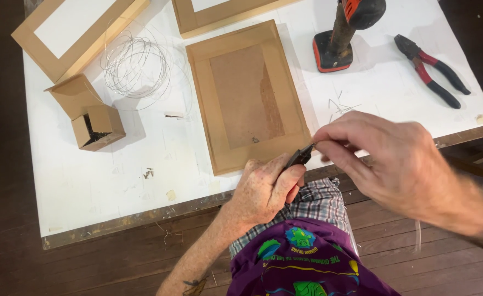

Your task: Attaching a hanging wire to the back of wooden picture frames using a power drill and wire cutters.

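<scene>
The person wore plaid grey-and-white shorts (318, 205) and a purple garment (302, 263) with green and yellow printed motifs; arms bare.

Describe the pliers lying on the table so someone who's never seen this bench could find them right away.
Start at the white table and go to its far right corner, past the upright cordless drill. The pliers lie flat there, alone. Their red and black handles set them apart from the small dark tool held in the left hand.
</scene>
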